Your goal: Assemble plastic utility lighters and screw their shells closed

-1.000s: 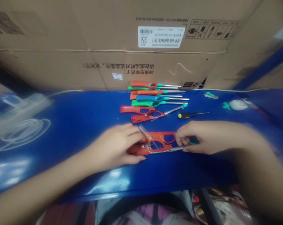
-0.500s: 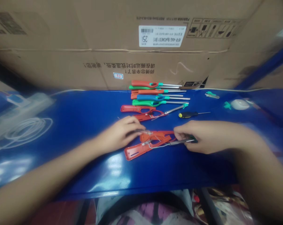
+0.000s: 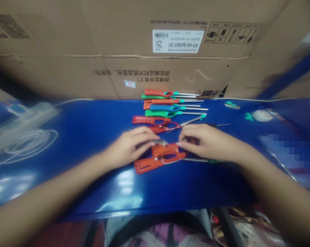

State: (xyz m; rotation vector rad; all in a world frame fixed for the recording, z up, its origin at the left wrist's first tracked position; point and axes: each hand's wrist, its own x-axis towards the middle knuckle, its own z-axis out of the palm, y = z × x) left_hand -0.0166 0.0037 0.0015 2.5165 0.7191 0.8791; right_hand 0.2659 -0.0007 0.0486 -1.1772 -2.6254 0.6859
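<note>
An open orange lighter shell lies on the blue table, with a metal tube sticking out to its right. My left hand pinches a small clear and metal part at the shell's upper edge. My right hand rests over the shell's right end, fingers curled and pinched at the same spot. What the right fingers grip is hidden.
Several finished long lighters in orange, blue and green lie in a row by the cardboard box. Two more orange shells lie before them. A white coiled cable and power strip sit left; small green parts and a white lump right.
My right hand let go of the tube's end and moved left onto the shell. My left hand slid up from the shell's handle, which has turned to lie slanted.
</note>
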